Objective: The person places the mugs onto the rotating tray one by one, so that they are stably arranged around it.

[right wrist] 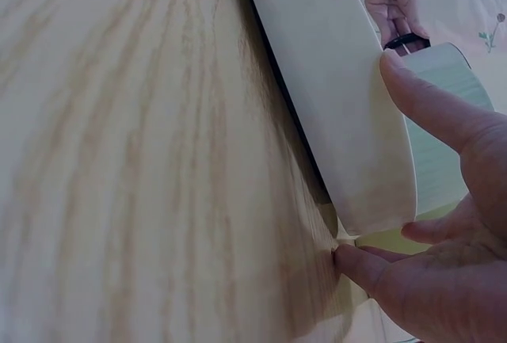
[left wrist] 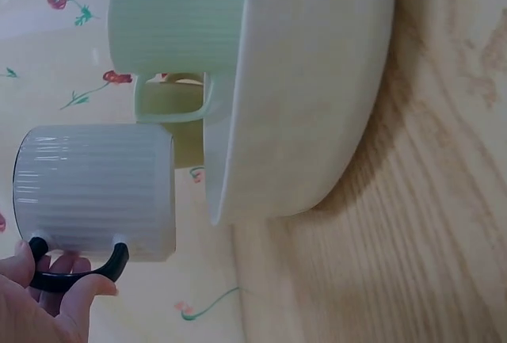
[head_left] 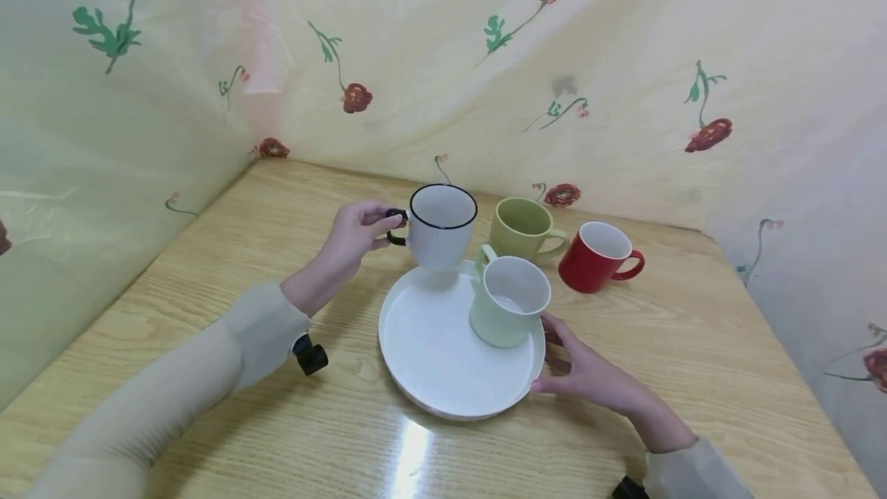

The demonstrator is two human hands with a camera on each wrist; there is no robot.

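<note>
My left hand (head_left: 360, 228) pinches the black handle of a white mug with a black rim (head_left: 442, 233). In the left wrist view this mug (left wrist: 99, 192) hangs upright just above the rim of a round white tray (head_left: 436, 353), at the tray's far side. On the tray's right part stands a pale green mug (head_left: 511, 299), its handle toward the back left. My right hand (head_left: 589, 372) grips the tray's right edge. In the right wrist view the thumb lies on the rim of the tray (right wrist: 341, 97) and the other fingers sit around its side.
Behind the tray an olive-green mug (head_left: 520, 228) stands on the wooden table (head_left: 312, 422). Right of it is a red mug (head_left: 596, 260), handle to the right. A flowered cloth (head_left: 443, 60) hangs along the table's back and sides.
</note>
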